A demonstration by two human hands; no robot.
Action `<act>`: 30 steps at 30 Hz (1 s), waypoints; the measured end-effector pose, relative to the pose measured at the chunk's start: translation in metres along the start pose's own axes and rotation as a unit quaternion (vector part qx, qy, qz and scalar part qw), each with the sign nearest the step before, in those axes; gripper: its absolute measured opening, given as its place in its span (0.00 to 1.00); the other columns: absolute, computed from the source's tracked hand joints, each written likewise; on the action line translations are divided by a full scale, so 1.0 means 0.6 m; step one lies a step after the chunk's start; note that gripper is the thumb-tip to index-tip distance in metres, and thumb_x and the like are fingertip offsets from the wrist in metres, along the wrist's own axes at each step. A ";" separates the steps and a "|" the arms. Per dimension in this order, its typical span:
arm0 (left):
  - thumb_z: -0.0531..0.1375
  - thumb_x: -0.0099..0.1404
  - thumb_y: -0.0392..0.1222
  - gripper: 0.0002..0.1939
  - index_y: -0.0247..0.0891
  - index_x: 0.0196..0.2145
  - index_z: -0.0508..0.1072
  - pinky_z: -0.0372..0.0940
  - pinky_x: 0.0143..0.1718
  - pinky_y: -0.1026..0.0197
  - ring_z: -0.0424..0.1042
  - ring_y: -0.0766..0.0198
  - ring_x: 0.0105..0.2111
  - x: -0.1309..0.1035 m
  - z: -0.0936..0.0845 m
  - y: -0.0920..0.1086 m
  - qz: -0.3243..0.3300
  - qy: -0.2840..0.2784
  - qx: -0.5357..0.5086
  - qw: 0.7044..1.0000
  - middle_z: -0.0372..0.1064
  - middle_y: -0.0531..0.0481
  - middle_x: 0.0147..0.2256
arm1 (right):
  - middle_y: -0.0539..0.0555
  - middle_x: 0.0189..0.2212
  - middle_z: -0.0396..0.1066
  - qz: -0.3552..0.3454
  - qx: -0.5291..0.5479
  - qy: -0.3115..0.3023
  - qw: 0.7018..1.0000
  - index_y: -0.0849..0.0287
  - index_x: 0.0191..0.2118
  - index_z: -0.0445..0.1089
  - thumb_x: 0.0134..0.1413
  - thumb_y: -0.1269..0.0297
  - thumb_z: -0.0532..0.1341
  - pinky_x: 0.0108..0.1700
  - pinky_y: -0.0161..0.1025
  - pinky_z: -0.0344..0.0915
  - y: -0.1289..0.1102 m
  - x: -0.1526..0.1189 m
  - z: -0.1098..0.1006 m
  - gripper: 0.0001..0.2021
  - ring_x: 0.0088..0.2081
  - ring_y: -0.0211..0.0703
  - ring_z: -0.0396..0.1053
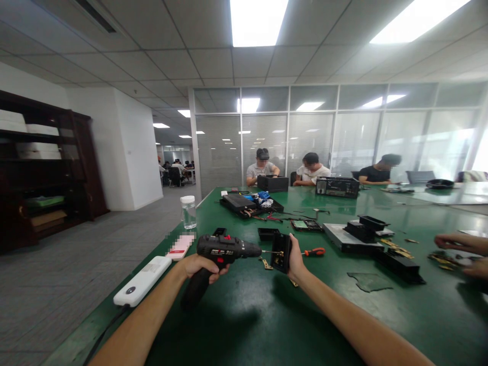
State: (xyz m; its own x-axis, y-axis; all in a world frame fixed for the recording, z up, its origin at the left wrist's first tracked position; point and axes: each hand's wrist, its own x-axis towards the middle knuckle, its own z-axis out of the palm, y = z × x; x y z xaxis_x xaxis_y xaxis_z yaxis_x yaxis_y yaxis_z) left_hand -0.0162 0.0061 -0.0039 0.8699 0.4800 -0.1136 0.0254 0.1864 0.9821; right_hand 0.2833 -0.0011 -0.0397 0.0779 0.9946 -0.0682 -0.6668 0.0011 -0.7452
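My left hand point(208, 268) is wrapped round the grip of a black cordless drill point(224, 247), which points to the right. Its long bit reaches into the open side of a small black plastic box point(280, 252), where brass-coloured metal parts show. That box stands on edge in my right hand point(295, 255), fingers closed behind it and partly hidden. Whether the bit tip touches a screw is too small to tell. Behind the right hand lies a screwdriver point(314, 252) with an orange and black handle. Brass-coloured pieces point(267, 264) lie on the green table point(244, 325) below the bit.
A white power strip point(143, 281), a phone point(182, 247) and a clear jar point(188, 213) line the left edge. Dismantled electronics point(247, 203) lie farther back. Black housings point(400, 264) and a glass piece point(369, 282) are right, near a co-worker's hands point(463, 246). Several people sit beyond.
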 end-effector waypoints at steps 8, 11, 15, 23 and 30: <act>0.60 0.46 0.35 0.19 0.29 0.38 0.67 0.55 0.23 0.65 0.61 0.70 0.21 0.000 0.000 0.001 0.002 0.000 0.007 1.000 0.62 0.47 0.32 | 0.49 0.17 0.64 -0.007 0.001 -0.002 1.000 0.58 0.29 0.67 0.44 0.44 0.53 0.22 0.38 0.61 -0.001 -0.002 0.002 0.21 0.19 0.40 0.62; 0.60 0.46 0.35 0.19 0.29 0.38 0.67 0.55 0.23 0.65 0.60 0.70 0.21 0.000 0.000 0.001 0.006 0.001 0.005 1.000 0.62 0.46 0.31 | 0.49 0.17 0.64 -0.007 0.001 0.002 1.000 0.58 0.28 0.67 0.44 0.44 0.53 0.22 0.38 0.61 -0.002 -0.005 0.004 0.21 0.19 0.40 0.62; 0.60 0.46 0.35 0.20 0.29 0.39 0.67 0.55 0.23 0.65 0.60 0.70 0.21 0.000 -0.003 -0.002 -0.002 0.003 -0.001 1.000 0.62 0.46 0.32 | 0.49 0.16 0.63 -0.010 -0.003 -0.004 1.000 0.58 0.27 0.67 0.44 0.43 0.52 0.22 0.38 0.61 -0.002 -0.006 0.004 0.21 0.19 0.40 0.62; 0.60 0.45 0.34 0.19 0.29 0.38 0.67 0.55 0.23 0.65 0.61 0.70 0.21 -0.001 0.000 -0.001 -0.005 0.007 -0.009 1.000 0.63 0.47 0.32 | 0.49 0.17 0.64 -0.005 -0.003 -0.013 1.000 0.58 0.28 0.67 0.43 0.43 0.52 0.22 0.39 0.61 0.000 -0.002 -0.001 0.21 0.19 0.40 0.62; 0.60 0.45 0.35 0.19 0.29 0.39 0.67 0.55 0.23 0.65 0.60 0.70 0.21 0.000 0.000 0.000 -0.005 0.006 -0.002 1.000 0.63 0.47 0.31 | 0.49 0.17 0.64 -0.010 0.000 -0.010 1.000 0.57 0.28 0.67 0.43 0.43 0.53 0.21 0.38 0.60 0.000 -0.003 0.000 0.20 0.19 0.40 0.62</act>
State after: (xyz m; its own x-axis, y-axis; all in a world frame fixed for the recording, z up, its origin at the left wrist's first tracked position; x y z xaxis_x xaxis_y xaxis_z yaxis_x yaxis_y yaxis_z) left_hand -0.0163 0.0058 -0.0039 0.8638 0.4879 -0.1259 0.0326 0.1951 0.9802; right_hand 0.2833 -0.0026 -0.0395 0.0773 0.9962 -0.0403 -0.6655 0.0214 -0.7461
